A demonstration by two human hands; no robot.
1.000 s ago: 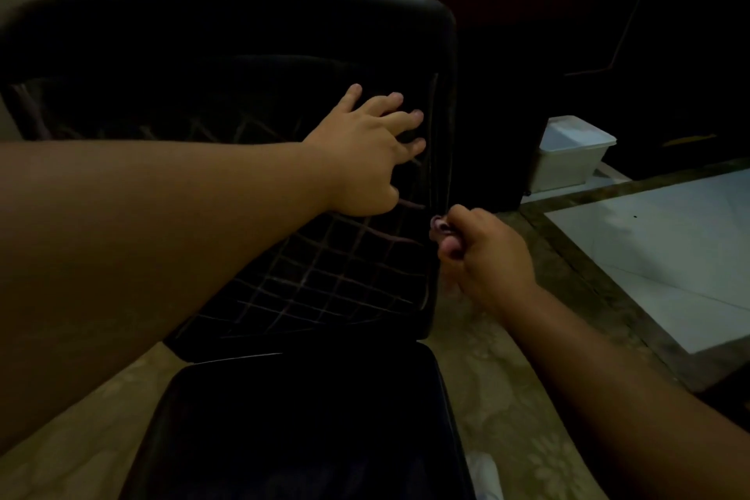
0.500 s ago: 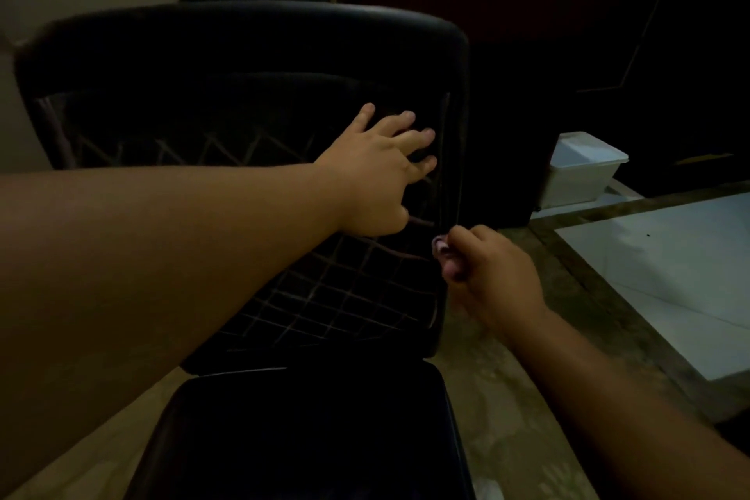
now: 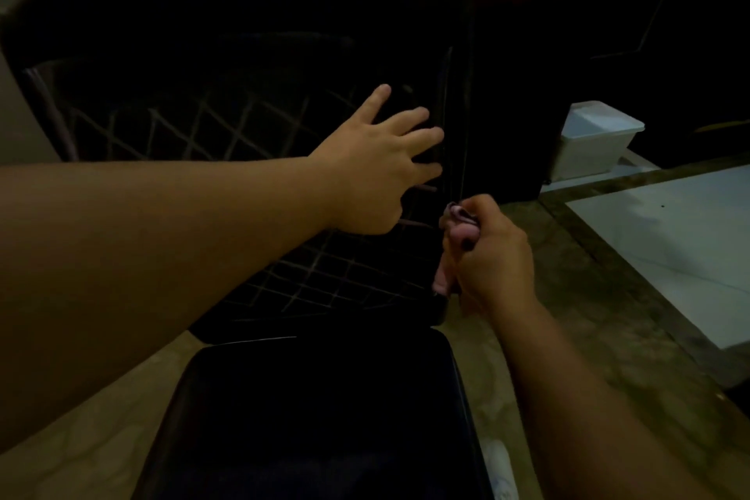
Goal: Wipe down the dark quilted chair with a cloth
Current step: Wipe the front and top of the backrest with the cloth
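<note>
The dark quilted chair (image 3: pixel 227 126) fills the middle of the view, its diamond-stitched backrest upright and its smooth black seat (image 3: pixel 316 410) below. My left hand (image 3: pixel 377 166) lies flat with fingers spread on the right part of the backrest. My right hand (image 3: pixel 491 260) grips a small bunched pinkish cloth (image 3: pixel 456 221) and holds it against the backrest's lower right edge. Most of the cloth is hidden inside the fist.
A white lidded plastic box (image 3: pixel 592 138) stands on the floor to the right behind the chair. Dark furniture rises behind it. The floor has beige patterned tiles and a white slab (image 3: pixel 682 239) at right. Something pale lies on the floor (image 3: pixel 497 463) by the seat's front corner.
My right hand with the cloth has slid slightly down along the backrest's right edge. My left hand stays pressed on the backrest. The camera view shifted a little.
</note>
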